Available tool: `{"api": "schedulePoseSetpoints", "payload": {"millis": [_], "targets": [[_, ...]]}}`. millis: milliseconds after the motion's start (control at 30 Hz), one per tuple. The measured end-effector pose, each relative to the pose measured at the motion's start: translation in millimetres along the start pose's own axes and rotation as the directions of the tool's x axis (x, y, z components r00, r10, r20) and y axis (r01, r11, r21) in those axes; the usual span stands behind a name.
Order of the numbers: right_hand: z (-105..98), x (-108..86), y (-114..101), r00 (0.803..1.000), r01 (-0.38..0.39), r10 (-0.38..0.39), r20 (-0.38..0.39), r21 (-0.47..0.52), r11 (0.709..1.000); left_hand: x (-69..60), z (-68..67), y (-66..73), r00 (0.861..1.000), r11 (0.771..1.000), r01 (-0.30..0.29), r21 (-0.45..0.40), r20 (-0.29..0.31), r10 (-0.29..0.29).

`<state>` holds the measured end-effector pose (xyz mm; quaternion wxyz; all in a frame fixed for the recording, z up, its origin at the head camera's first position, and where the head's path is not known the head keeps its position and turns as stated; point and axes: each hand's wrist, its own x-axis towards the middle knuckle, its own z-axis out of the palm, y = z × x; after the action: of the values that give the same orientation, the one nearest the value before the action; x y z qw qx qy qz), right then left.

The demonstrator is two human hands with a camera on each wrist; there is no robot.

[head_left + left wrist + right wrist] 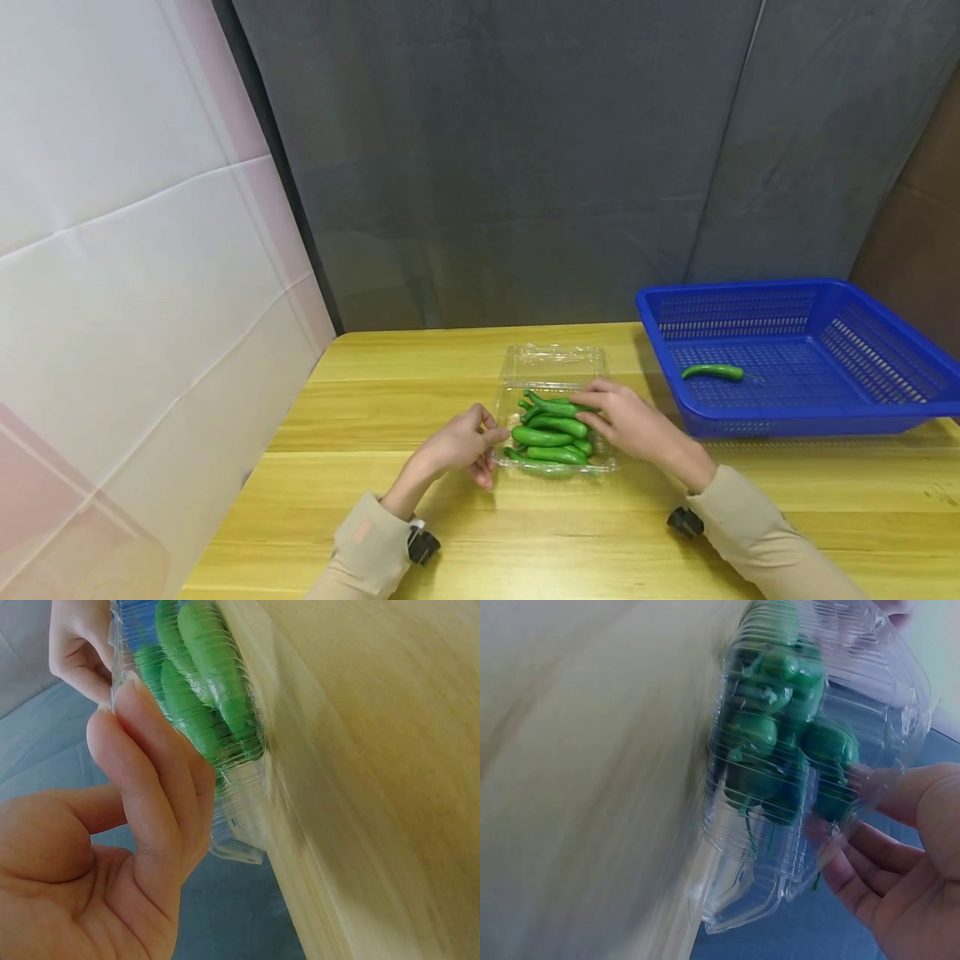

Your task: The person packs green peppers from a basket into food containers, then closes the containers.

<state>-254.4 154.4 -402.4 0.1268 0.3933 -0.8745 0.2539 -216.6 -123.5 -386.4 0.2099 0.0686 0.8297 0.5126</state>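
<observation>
A clear plastic clamshell container stands on the table with its lid folded back, away from the person. Several green chili peppers lie in it, side by side. At the container's left rim, the left hand holds the edge between thumb and fingers; the left wrist view shows its fingertips against the ribbed wall. The right hand reaches over the right rim and pinches a green chili pepper on top of the others. Part of that pepper is hidden by the fingers.
A blue plastic basket with perforated walls stands to the right, and a single green chili pepper lies inside it. Behind the wooden table hangs a dark grey curtain. A white panel borders the left side.
</observation>
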Motion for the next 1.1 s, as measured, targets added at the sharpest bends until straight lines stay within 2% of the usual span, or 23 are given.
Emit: {"api": "schedulePoseSetpoints", "payload": {"millis": [300, 500, 867, 1100], "targets": [[5.4, 1.9, -3.9, 1.000, 0.007, -0.006, -0.014, 0.034, 0.999, -0.2, 0.1, 0.3, 1.000, 1.000, -0.001, 0.002, -0.001, 0.001], [7.1, 0.6, -4.2, 1.000, 0.017, -0.016, -0.003, 0.017, 1.000, -0.6, 0.2, 0.9, 1.000, 1.000, -0.004, 0.001, 0.002, 0.004], [10.4, -0.7, -4.5, 0.999, -0.034, 0.035, -0.039, 0.021, 0.999, -1.5, 0.4, 1.1, 1.000, 1.000, -0.006, 0.003, -0.002, 0.006], [10.1, -0.5, -4.7, 0.998, -0.061, 0.060, -0.034, -0.027, 0.998, -0.7, -0.1, 0.6, 1.000, 1.000, -0.009, 0.001, 0.001, 0.009]]}}
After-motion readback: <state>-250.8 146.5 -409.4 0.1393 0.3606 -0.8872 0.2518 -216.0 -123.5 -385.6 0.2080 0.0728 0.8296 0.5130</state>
